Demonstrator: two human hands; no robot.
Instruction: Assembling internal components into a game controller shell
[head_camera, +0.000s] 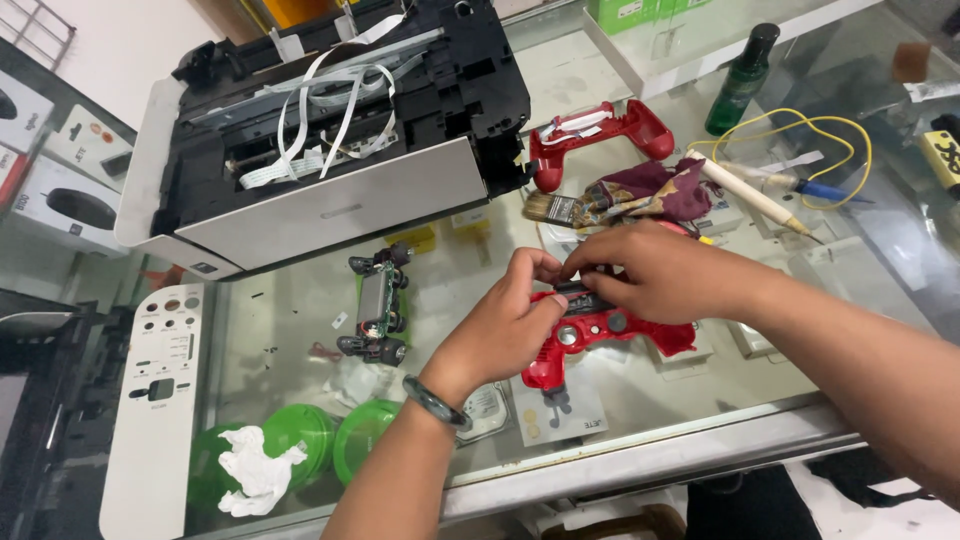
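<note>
Hands meet at the centre of the frame over a red gamepad shell (600, 335) lying on the glass surface (700, 390). Left hand (500, 325), coming up from the lower edge with a dark bangle (436, 402) on its wrist, has its grip pinched shut on a small dark part (580, 292) at the shell's upper edge. Right hand (660, 270), reaching in from the lower right, lies curled over the same dark part and the shell's top, fingers closed down on it. Left of the hands rests a bare gamepad circuit board (378, 308) with black thumbsticks. A second red shell half (600, 135) lies in the upper middle, just beside an opened printer (330, 130) with loose white ribbon cables filling the upper left. Near the right hand lie a paintbrush (555, 208) and a patterned cloth (650, 192); a green bottle (742, 80) stands at the upper right. A white control panel (155, 400) lies at the lower left.
</note>
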